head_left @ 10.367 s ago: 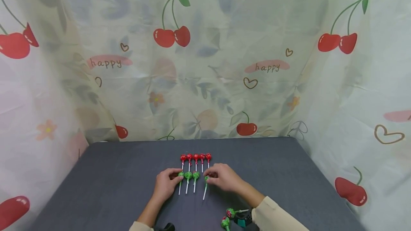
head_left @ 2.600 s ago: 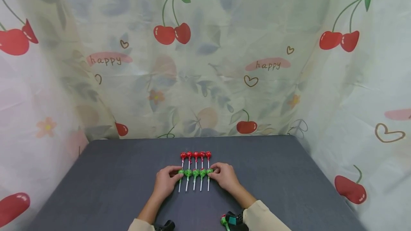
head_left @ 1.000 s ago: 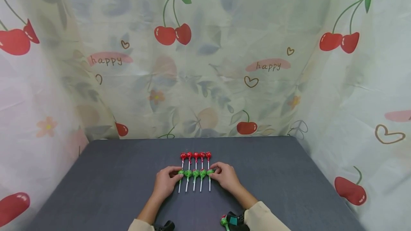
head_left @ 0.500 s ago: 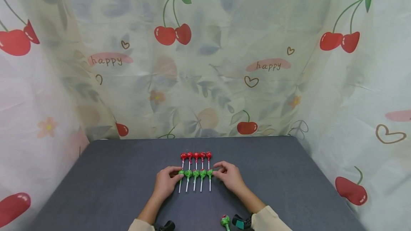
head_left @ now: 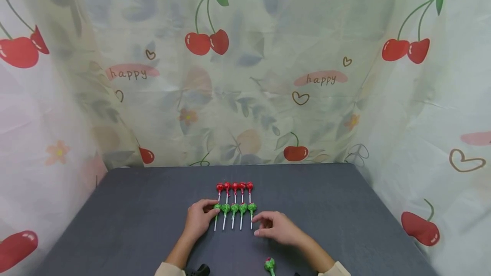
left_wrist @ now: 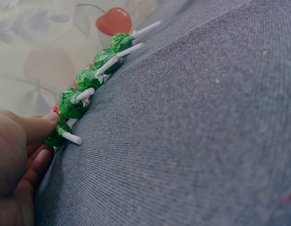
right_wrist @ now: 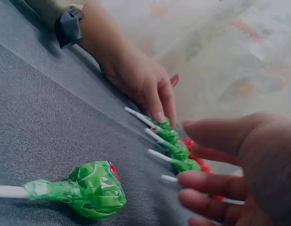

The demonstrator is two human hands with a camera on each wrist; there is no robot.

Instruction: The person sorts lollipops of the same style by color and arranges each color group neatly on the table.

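My left hand [head_left: 199, 217] pinches the leftmost green lollipop [left_wrist: 63, 129] between thumb and fingers, its white stick pointing toward me. That lollipop ends a row of several green-wrapped lollipops [head_left: 234, 208] lying side by side on the dark grey table. My right hand [head_left: 281, 228] hovers to the right of the row, near the stick of the rightmost one, its fingers parted and holding nothing. A loose green lollipop [right_wrist: 96, 190] lies apart, nearer to me, below the right hand in the head view.
Behind the green row lie several red lollipops [head_left: 235, 187], sticks toward me. The grey cloth-covered table [head_left: 145, 216] ends at a cherry-patterned curtain [head_left: 245, 76] at the back and sides. A black wrist device [head_left: 201, 270] shows at the bottom edge.
The right hand has let go of the rightmost green lollipop and moved back toward me, fingers parting. The green row is now evenly lined up. The left hand has stayed in place.
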